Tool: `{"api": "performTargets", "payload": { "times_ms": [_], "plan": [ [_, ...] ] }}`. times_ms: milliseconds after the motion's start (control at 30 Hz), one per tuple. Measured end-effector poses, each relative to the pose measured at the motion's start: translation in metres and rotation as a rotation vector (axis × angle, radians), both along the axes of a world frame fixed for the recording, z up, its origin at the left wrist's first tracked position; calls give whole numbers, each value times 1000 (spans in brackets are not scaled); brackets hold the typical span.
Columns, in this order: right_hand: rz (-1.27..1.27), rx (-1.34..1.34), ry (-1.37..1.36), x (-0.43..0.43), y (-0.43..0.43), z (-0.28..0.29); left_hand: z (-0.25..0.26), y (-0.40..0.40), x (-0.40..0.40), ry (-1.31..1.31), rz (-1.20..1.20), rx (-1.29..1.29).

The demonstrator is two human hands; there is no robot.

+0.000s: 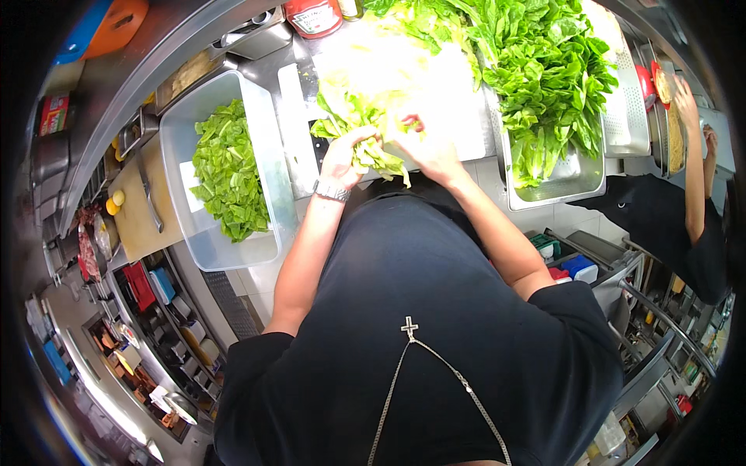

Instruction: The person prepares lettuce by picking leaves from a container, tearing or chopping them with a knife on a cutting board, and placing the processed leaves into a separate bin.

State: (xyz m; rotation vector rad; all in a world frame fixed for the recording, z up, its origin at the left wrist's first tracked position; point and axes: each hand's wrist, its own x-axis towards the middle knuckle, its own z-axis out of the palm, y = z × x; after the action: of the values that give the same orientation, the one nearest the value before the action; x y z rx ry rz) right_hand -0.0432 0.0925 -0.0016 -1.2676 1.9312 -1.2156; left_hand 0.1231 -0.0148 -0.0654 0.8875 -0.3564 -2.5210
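My left hand, with a metal watch at the wrist, grips a bunch of romaine-like lettuce leaves near the front edge of a white cutting board. Close to the bunch's right side is my right hand, its fingers bent. Strong glare hides whether a leaf is between them. More lettuce lies on the board, partly washed out by the light. On the left, a clear plastic tub contains cut green leaves. To the right, whole leafy heads are piled in a steel pan.
A knife lies on a tan cutting board left of the tub. Behind the work surface stands a Heinz ketchup container. A perforated pan adjoins the lettuce pan. Another person in black works at the right.
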Motion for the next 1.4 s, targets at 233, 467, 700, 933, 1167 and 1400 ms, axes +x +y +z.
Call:
{"api": "performTargets", "payload": {
  "times_ms": [233, 467, 700, 933, 1167, 1400],
  "plan": [
    [23, 323, 331, -43, 39, -70, -6, -2, -4, 122, -10, 13],
    [-144, 290, 9, -27, 14, -26, 9, 9, -12, -108, 76, -41],
    [-27, 103, -169, 5, -12, -28, 8, 17, -20, 18, 33, -46],
    [179, 171, -171, 4, -9, -8, 13, 15, -12, -23, -21, -72],
    [81, 344, 253, -61, -22, -22, -4, 3, -4, 42, 112, -24],
    [89, -53, 525, -64, -27, -48, 5, 2, -8, 90, 163, -6]
  ]
}}
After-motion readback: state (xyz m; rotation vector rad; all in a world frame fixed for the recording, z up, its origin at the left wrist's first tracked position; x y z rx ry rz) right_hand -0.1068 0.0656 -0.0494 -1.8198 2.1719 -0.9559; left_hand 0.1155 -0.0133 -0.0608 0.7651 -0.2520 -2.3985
